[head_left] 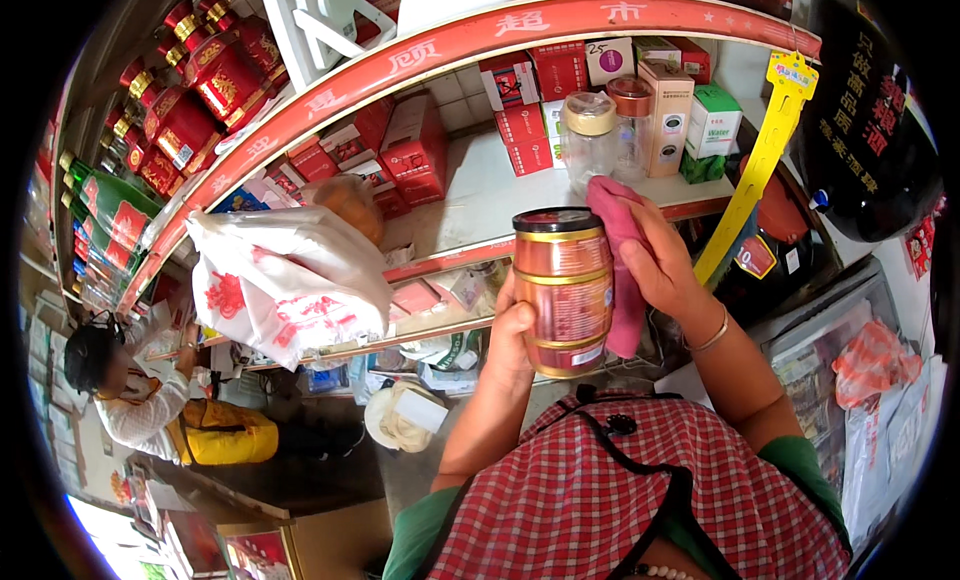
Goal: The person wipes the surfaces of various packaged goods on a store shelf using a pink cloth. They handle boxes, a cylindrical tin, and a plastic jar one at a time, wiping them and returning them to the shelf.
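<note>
In front of my chest is a barrel-shaped canister, reddish copper with gold bands and a black lid, held roughly upright. My left hand is wrapped round its left side, the thumb at the front. A pink cloth is in the fingers of my right hand, lying against the canister's right side and hanging down along it. Just beyond the cloth, a clear glass jar with a gold lid stands on the white shelf, beside another jar with a brown-red lid.
Red boxes and a green-and-white box stand on the shelf. A white plastic bag hangs at its left, a yellow strip at its right. Red bottles line the far left. A person in a yellow apron is at lower left.
</note>
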`<action>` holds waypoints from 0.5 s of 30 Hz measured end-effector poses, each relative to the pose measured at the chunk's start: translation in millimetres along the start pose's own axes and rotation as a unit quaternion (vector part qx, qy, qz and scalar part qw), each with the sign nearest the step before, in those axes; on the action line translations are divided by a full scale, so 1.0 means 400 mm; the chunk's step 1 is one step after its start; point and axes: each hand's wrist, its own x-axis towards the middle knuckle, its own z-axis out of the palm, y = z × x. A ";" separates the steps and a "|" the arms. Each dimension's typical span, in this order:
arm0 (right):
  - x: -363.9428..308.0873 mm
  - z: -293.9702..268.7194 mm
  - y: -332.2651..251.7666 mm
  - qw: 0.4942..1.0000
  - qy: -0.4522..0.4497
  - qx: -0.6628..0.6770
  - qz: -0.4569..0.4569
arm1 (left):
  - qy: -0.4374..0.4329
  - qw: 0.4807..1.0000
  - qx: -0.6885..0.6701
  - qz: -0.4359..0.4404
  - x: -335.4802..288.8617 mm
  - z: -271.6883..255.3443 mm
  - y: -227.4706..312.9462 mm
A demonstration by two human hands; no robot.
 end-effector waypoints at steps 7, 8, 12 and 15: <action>0.024 -0.004 0.020 0.847 -0.089 0.453 0.265 | -0.124 0.960 -0.198 -0.154 -0.046 0.049 -0.053; 0.030 -0.007 0.026 0.833 -0.114 0.474 0.262 | -0.130 0.951 -0.216 -0.176 -0.051 0.041 -0.068; 0.032 -0.008 0.013 0.868 -0.161 0.428 0.192 | -0.133 0.934 -0.245 -0.224 -0.078 0.027 -0.084; 0.006 0.005 0.076 0.790 -0.120 0.553 0.236 | -0.129 0.946 -0.222 -0.200 -0.074 -0.001 -0.098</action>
